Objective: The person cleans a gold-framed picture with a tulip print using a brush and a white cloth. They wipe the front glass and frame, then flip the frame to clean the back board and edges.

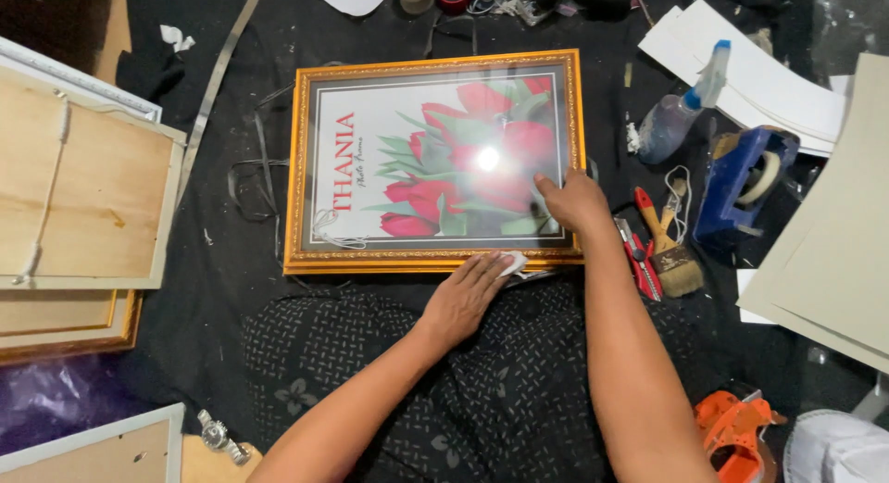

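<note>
Left hand [466, 293]: flat, pressing white cloth [514, 262] on gold frame [433, 159] bottom edge
Right hand [574, 200]: open, fingertips steadying frame's right side
Risk: pressing hard may smear or crack the glass

The picture frame [435, 159] has a shiny gold edge with tiny bumps, and its glass front is smooth and so glossy that a light glares off it. The left hand [468, 293] lies on a soft white cloth [515, 262]. The floor cover [231, 288] is dark, dull fabric. The frame backs [79, 191] on the side are bare, pale wood, matt and a bit rough. The paintbrush [671, 251] has a wooden handle and stiff, hairy bristles. The spray bottle [681, 112] is see-through plastic. The tape dispenser [741, 182] is blue plastic. The big sheets [833, 224] look like smooth, dull card
</note>
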